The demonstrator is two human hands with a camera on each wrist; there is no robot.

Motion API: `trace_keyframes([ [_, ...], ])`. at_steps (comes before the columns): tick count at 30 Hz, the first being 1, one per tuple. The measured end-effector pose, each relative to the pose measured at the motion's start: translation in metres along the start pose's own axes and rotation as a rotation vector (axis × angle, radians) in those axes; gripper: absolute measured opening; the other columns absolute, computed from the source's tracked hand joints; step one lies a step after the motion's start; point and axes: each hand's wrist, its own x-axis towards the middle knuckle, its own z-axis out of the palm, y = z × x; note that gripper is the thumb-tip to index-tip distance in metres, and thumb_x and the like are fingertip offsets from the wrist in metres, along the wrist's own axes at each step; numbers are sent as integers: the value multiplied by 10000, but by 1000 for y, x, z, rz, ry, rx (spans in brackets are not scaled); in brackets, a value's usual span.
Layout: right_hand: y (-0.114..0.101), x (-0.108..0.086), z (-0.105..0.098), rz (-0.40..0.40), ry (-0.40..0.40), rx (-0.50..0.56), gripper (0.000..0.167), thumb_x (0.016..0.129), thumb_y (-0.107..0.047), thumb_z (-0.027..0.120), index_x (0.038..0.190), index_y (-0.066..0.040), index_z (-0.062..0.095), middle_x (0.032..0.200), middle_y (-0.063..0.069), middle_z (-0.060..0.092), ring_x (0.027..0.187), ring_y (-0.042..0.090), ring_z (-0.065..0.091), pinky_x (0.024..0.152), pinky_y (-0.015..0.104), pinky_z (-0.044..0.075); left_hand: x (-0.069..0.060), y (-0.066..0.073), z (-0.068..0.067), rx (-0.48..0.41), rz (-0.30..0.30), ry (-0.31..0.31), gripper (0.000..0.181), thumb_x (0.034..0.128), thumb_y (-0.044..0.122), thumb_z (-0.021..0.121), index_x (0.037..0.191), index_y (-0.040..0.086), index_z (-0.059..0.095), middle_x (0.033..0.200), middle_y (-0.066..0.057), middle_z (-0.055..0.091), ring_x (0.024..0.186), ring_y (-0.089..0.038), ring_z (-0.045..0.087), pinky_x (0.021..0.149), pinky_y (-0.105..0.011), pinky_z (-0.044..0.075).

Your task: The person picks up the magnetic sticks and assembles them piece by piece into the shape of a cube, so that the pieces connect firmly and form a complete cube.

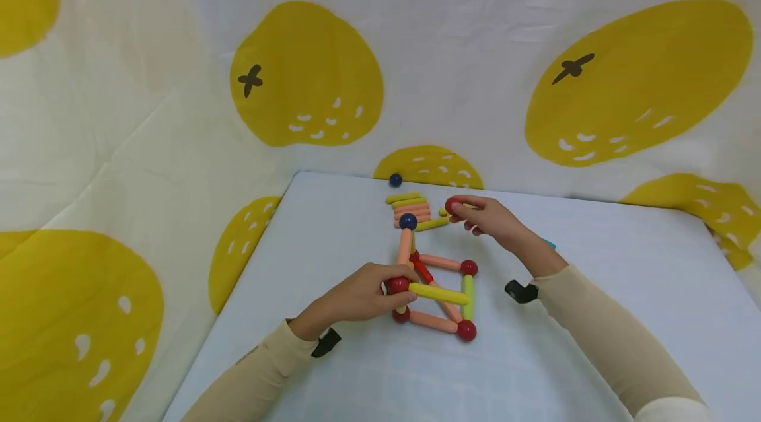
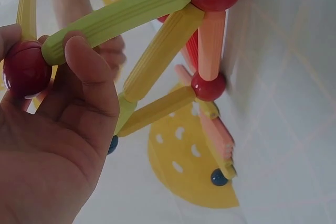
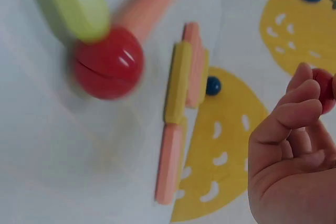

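Observation:
A frame of rods and balls stands on the table. Its base joins red balls [image 1: 466, 330] with salmon rods [image 1: 433, 322] and a yellow-green rod [image 1: 468, 286]; a dark blue ball [image 1: 407, 222] tops it. My left hand [image 1: 362, 293] grips a raised red ball [image 1: 397, 285], from which a yellow rod [image 1: 440, 293] juts right over the base. In the left wrist view, a yellow-green rod [image 2: 121, 19] runs from that ball to a base ball. Above the table, right of the frame, my right hand [image 1: 493, 220] pinches a separate red ball [image 1: 452, 205], seen partly in the right wrist view.
Behind the frame lies a group of loose yellow and salmon rods [image 1: 411, 211]. Farther back, a dark blue ball [image 1: 396, 179] rests by the table's rear edge. A small blue object [image 1: 549, 244] is mostly covered by the right forearm. A fruit-print cloth [image 1: 452, 78] hangs behind.

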Motion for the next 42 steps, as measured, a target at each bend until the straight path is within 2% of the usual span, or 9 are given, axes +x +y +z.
trace_keyframes([
  [6,18,-69,18,44,-22,55,608,991,-496,621,1468,-132,526,1120,140,696,914,259,582,765,280,508,-2,-6,1,7,-13,9,214,997,386,660,1203,328,654,872,-92,726,678,-75,570,584,-214,432],
  [9,25,-101,24,57,-3,76,593,984,-465,648,1452,-118,542,1012,75,701,853,246,575,709,267,490,-1,-6,2,24,-14,10,225,995,391,659,1207,317,657,853,-53,697,685,-91,561,579,-220,426],
  [12,29,-129,29,39,2,88,548,985,-426,660,1416,-100,569,974,39,712,798,228,569,671,259,477,0,-4,4,29,-8,13,236,990,388,668,1212,310,663,807,13,643,668,-97,538,567,-225,413],
  [14,30,-137,33,10,-25,89,526,993,-400,656,1406,-85,572,969,39,717,769,213,568,661,255,472,0,-4,3,35,-17,20,242,987,390,671,1216,310,666,778,48,609,647,-99,519,557,-226,396],
  [20,28,-152,42,-33,-93,125,536,1001,-360,654,1424,-49,547,995,80,723,753,173,570,659,241,481,1,-3,2,51,-38,23,259,986,414,666,1220,305,667,782,66,606,656,-105,526,559,-234,394],
  [27,29,-158,49,-34,-95,147,521,999,-358,658,1417,-63,560,1065,222,701,770,187,574,669,244,489,1,-2,2,63,-38,36,245,986,404,667,1205,295,662,830,57,621,703,-120,558,584,-245,429],
  [36,31,-161,53,-17,-86,160,545,991,-364,669,1433,-67,553,1000,67,735,782,185,583,676,239,500,3,4,3,103,-74,22,251,965,426,695,1171,284,671,862,32,632,717,-142,571,590,-259,443],
  [42,32,-161,48,-30,-117,140,529,1002,-351,654,1435,-69,543,1050,124,736,797,204,604,684,249,515,5,5,4,85,-81,20,221,963,425,697,1133,285,685,776,41,603,636,-124,517,558,-238,383],
])
